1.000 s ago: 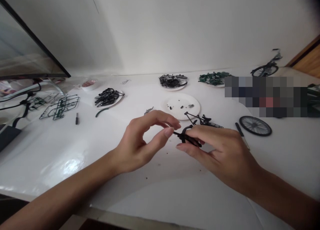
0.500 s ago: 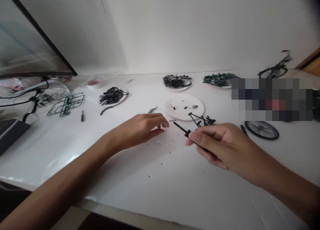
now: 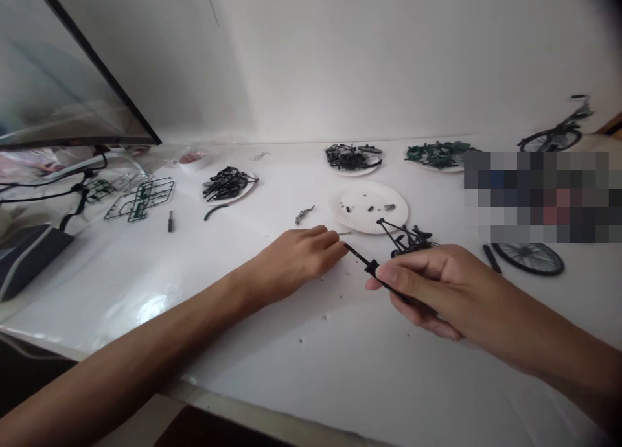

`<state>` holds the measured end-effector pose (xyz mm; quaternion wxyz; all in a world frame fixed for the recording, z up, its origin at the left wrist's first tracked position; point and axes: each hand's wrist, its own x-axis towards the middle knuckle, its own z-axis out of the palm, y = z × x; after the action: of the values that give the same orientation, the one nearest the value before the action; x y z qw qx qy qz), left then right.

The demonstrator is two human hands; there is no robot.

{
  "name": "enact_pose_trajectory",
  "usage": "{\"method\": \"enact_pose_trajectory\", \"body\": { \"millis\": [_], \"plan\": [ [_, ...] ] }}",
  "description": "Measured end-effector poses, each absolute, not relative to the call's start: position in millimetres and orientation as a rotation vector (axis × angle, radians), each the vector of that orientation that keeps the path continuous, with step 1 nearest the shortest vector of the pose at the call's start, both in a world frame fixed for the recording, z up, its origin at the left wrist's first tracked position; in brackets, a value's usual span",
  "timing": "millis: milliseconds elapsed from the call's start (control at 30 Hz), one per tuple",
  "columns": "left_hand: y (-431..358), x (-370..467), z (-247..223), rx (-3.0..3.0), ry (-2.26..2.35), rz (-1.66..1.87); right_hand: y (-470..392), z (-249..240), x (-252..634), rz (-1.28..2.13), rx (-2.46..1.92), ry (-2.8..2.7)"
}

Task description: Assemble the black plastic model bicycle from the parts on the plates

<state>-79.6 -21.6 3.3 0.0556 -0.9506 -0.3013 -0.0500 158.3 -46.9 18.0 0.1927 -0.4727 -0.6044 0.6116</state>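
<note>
My right hand (image 3: 432, 291) grips a slim black plastic part (image 3: 362, 259) between thumb and fingers, its narrow end pointing up and left. My left hand (image 3: 311, 256) is closed, its fingertips drawn together right beside that narrow end; whatever they hold, if anything, is hidden. Just behind my right hand lies a black model bicycle frame (image 3: 413, 238), partly covered by the fingers. A white paper plate (image 3: 359, 191) beyond both hands carries several tiny dark and grey pieces. Near my left knuckles are a thin rod (image 3: 344, 233) and a small grey part (image 3: 304, 214) on the table.
Paper plates hold black parts (image 3: 229, 183), more black parts (image 3: 347, 157) and green parts (image 3: 437, 153). Spoked wheel (image 3: 529, 258) and model bicycle (image 3: 554, 136) are at right. Left are green sprues (image 3: 143, 197), a small screwdriver (image 3: 170, 221), a bowl (image 3: 193, 162) and a monitor (image 3: 72, 65).
My left hand's fingers have closed together and come up to the narrow end of the black part. My right hand keeps its grip; the whole view has shifted slightly.
</note>
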Motion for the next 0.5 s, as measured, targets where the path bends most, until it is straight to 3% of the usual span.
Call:
{"method": "enact_pose_trajectory", "body": {
  "millis": [233,500],
  "plan": [
    [-30.2,-80.5,13.9,-2.962,-1.043,-0.185,-49.2,19.7,158.7,1.549,-1.433,-1.842],
    [-41.0,-85.1,24.5,-3.033,-1.247,-0.846,-60.6,25.9,155.6,1.400,-1.671,-1.804]
  ]
}}
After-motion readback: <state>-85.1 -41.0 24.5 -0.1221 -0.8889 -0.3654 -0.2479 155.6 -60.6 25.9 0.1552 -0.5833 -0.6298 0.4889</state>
